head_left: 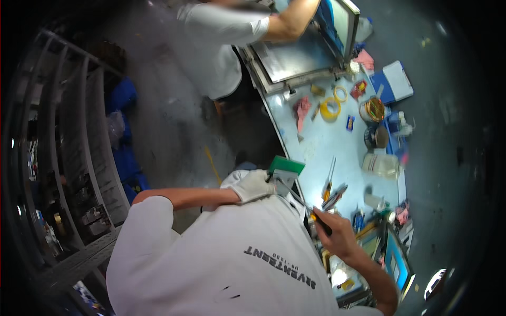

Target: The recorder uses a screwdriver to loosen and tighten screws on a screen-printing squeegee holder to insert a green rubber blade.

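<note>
My left hand, in a white glove, is closed on a squeegee with a green blade and a grey holder. It is held in front of my shirt by the table's near edge. My bare right hand is wrapped round the yellow and black handle of a screwdriver. The screwdriver's shaft points left toward the squeegee's holder; whether its tip touches a screw is too small to tell. Near my right hand, a second screwdriver and a pair of pliers lie on the table.
On the pale table are yellow tape rolls, a pink rag, cans and a translucent jug. Another person's arm reaches over a framed press at the far end. Metal racks stand left.
</note>
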Demonstrator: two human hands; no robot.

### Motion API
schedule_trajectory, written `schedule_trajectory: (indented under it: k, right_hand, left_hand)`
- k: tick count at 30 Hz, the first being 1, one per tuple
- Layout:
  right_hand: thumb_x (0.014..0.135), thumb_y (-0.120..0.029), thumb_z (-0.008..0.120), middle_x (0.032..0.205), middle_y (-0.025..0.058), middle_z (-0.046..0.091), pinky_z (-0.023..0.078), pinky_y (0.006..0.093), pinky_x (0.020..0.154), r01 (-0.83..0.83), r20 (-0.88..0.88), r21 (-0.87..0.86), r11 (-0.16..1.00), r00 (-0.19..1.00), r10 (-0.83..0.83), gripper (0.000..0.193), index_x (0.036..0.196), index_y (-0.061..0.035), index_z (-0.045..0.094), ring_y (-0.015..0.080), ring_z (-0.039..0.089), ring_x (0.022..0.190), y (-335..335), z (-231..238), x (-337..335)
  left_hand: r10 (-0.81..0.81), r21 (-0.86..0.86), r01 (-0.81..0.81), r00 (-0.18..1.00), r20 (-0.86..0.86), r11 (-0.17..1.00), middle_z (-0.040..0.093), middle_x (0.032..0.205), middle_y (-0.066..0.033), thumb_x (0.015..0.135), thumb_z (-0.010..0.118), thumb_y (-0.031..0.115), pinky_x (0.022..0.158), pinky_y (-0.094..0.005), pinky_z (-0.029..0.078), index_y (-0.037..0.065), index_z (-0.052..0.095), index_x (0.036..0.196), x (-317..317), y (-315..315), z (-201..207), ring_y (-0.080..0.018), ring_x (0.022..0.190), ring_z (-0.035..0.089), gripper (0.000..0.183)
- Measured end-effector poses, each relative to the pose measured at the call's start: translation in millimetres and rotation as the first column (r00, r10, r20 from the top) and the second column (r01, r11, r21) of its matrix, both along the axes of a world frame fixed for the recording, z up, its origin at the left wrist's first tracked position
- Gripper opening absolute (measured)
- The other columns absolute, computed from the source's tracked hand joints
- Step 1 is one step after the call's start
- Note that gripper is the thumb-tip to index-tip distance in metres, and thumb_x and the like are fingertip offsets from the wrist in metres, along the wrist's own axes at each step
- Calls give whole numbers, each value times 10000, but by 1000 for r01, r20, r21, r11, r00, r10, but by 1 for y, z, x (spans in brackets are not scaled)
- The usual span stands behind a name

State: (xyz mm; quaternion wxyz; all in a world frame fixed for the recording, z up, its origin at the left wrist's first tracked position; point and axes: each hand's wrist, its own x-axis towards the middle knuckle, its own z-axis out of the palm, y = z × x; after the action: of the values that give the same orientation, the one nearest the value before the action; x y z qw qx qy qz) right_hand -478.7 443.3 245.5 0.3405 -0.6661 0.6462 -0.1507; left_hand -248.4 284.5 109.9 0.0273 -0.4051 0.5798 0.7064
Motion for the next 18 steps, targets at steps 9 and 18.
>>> schedule_trajectory:
  k: [9, 18]
  right_hand:
    - [936, -147, 607, 1341, 184, 590, 591, 274, 563, 399, 512, 473, 786, 602, -613, 386, 1291, 4, 615, 158, 675, 789, -17, 9, -1]
    - [1023, -252, 547, 738, 57, 694, 387, 220, 368, 362, 273, 691, 625, 670, -690, 350, 1208, 29, 642, 101, 498, 375, -5, 8, -20]
  left_hand:
    - [129, 120, -139, 987, 93, 983, 656, 788, 5, 910, 700, 256, 597, -239, 446, 11, 720, 1017, 3, 0, 3, -64, 664, 552, 268]
    - [81, 49, -91, 981, 178, 995, 685, 857, -21, 897, 723, 271, 687, -234, 459, 1, 715, 1058, -3, -1, 11, -79, 765, 578, 315]
